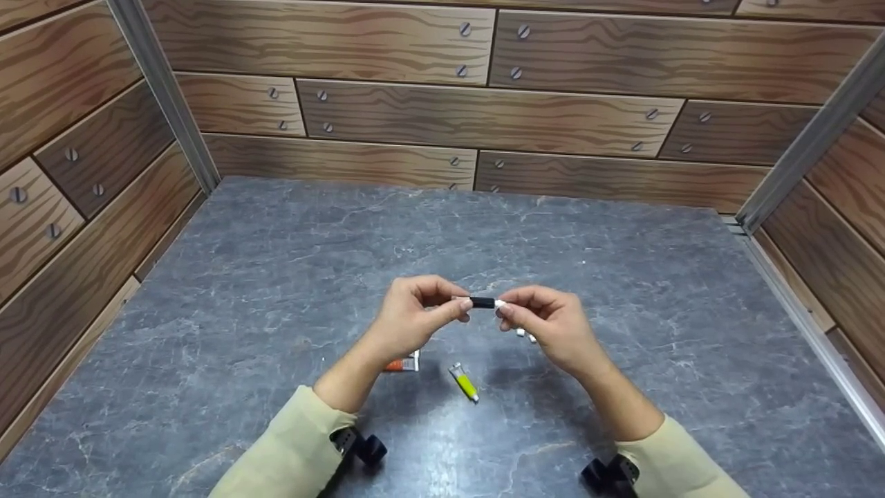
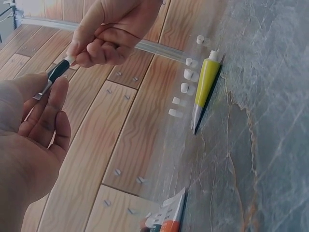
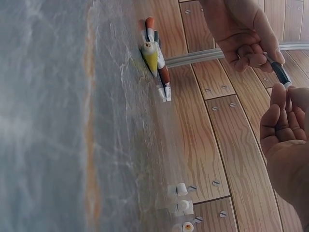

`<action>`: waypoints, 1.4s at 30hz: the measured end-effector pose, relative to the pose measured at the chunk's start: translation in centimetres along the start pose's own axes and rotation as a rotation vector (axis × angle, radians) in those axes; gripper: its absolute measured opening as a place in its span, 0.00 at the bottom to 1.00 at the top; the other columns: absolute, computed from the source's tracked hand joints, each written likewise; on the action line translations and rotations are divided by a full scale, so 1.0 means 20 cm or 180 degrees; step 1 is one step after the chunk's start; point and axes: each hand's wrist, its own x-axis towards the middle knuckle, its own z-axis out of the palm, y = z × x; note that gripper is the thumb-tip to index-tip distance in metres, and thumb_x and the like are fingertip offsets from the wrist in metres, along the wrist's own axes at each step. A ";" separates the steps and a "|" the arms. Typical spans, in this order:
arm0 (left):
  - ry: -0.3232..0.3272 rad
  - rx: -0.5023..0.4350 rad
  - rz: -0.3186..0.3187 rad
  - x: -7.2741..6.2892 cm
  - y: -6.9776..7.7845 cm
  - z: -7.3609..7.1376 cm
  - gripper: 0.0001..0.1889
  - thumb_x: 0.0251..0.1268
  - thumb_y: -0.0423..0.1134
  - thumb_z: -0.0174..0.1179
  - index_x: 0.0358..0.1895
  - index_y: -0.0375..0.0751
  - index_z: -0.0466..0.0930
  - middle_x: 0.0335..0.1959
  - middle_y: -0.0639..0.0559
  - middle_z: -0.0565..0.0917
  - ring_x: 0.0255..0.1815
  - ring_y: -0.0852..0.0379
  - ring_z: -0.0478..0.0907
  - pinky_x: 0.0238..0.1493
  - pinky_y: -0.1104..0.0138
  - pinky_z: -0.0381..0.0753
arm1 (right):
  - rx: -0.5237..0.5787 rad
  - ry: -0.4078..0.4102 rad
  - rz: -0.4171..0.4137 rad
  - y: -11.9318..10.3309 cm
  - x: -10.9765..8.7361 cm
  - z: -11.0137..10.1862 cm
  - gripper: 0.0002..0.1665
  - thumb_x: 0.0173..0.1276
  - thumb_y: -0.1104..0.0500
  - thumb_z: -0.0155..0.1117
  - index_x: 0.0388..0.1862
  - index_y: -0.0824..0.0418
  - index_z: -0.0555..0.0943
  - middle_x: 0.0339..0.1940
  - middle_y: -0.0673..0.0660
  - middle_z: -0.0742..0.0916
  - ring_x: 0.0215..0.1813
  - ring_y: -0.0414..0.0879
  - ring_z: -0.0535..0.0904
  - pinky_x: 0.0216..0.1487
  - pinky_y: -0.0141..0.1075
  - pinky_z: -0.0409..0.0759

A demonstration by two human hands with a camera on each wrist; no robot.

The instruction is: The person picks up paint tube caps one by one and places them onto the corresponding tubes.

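A small dark paint tube (image 1: pixel 482 302) is held level above the table between both hands. My left hand (image 1: pixel 418 318) pinches its flat silvery end between thumb and fingers. At the other end, my right hand (image 1: pixel 553 325) pinches the white cap (image 1: pixel 499 303) with thumb and fingertips. The left wrist view shows the same dark tube (image 2: pixel 59 71) slanting from one hand to the other. Below the hands lies a yellow paint tube (image 1: pixel 464 384); its bare threaded neck (image 2: pixel 214 54) shows in the left wrist view.
Several loose white caps (image 2: pixel 190 74) stand on the table near my right hand. More paint tubes (image 1: pixel 402 363), one with an orange label, lie together partly hidden under my left forearm. Wood-patterned walls (image 1: pixel 387 111) enclose the grey marbled table (image 1: pixel 311 235).
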 end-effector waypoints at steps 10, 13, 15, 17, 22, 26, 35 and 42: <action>-0.0040 -0.0013 -0.0022 0.00 0.01 0.01 0.04 0.71 0.34 0.71 0.42 0.36 0.91 0.33 0.43 0.91 0.35 0.50 0.90 0.39 0.65 0.85 | 0.0013 -0.0025 0.0031 0.01 0.00 -0.01 0.06 0.76 0.69 0.67 0.43 0.74 0.87 0.32 0.61 0.89 0.33 0.46 0.88 0.39 0.36 0.88; -0.0022 0.0004 -0.0038 0.00 0.01 0.01 0.04 0.71 0.34 0.71 0.42 0.36 0.92 0.32 0.47 0.91 0.35 0.51 0.89 0.39 0.66 0.84 | 0.0004 -0.0001 0.0017 0.01 0.00 0.00 0.06 0.75 0.69 0.68 0.44 0.73 0.87 0.32 0.61 0.89 0.34 0.46 0.88 0.39 0.35 0.87; -0.0016 -0.0002 -0.0036 -0.01 0.01 0.01 0.04 0.71 0.34 0.71 0.42 0.36 0.92 0.32 0.46 0.91 0.35 0.51 0.89 0.39 0.65 0.85 | 0.0070 0.0012 0.0021 0.01 0.00 0.00 0.07 0.74 0.69 0.69 0.47 0.74 0.86 0.33 0.61 0.89 0.35 0.46 0.88 0.40 0.36 0.87; -0.0013 -0.0003 -0.0033 0.00 0.01 0.01 0.04 0.71 0.34 0.71 0.42 0.36 0.92 0.33 0.44 0.91 0.35 0.51 0.89 0.40 0.65 0.85 | 0.0153 0.0016 0.0014 0.01 0.00 0.01 0.09 0.74 0.70 0.69 0.48 0.75 0.84 0.34 0.62 0.89 0.35 0.47 0.88 0.40 0.37 0.88; 0.0000 0.0015 -0.0034 0.00 0.01 0.00 0.04 0.71 0.34 0.71 0.42 0.37 0.92 0.34 0.44 0.91 0.35 0.51 0.90 0.40 0.65 0.86 | 0.0235 0.0015 -0.0040 0.00 0.00 0.01 0.08 0.72 0.71 0.70 0.46 0.76 0.83 0.35 0.63 0.88 0.35 0.47 0.88 0.40 0.37 0.88; 0.0004 0.0017 -0.0011 0.00 0.00 0.00 0.04 0.71 0.34 0.71 0.42 0.37 0.92 0.32 0.46 0.91 0.35 0.51 0.89 0.40 0.65 0.85 | 0.0179 -0.0029 -0.0051 0.01 -0.01 0.00 0.08 0.71 0.73 0.70 0.47 0.74 0.84 0.37 0.68 0.88 0.37 0.48 0.89 0.41 0.35 0.87; -0.0015 0.0007 -0.0011 0.00 0.00 0.00 0.04 0.71 0.34 0.71 0.42 0.36 0.91 0.33 0.42 0.91 0.35 0.51 0.89 0.41 0.64 0.86 | 0.0118 -0.0034 0.0055 0.01 -0.01 0.00 0.07 0.73 0.69 0.70 0.46 0.74 0.86 0.35 0.70 0.88 0.35 0.47 0.89 0.40 0.36 0.88; -0.0031 0.0009 -0.0047 0.00 0.01 0.01 0.04 0.71 0.35 0.71 0.41 0.37 0.92 0.33 0.45 0.91 0.35 0.51 0.89 0.39 0.66 0.83 | 0.0116 -0.0042 0.0095 0.01 0.00 0.00 0.08 0.75 0.69 0.68 0.44 0.76 0.86 0.33 0.62 0.90 0.32 0.47 0.88 0.40 0.39 0.89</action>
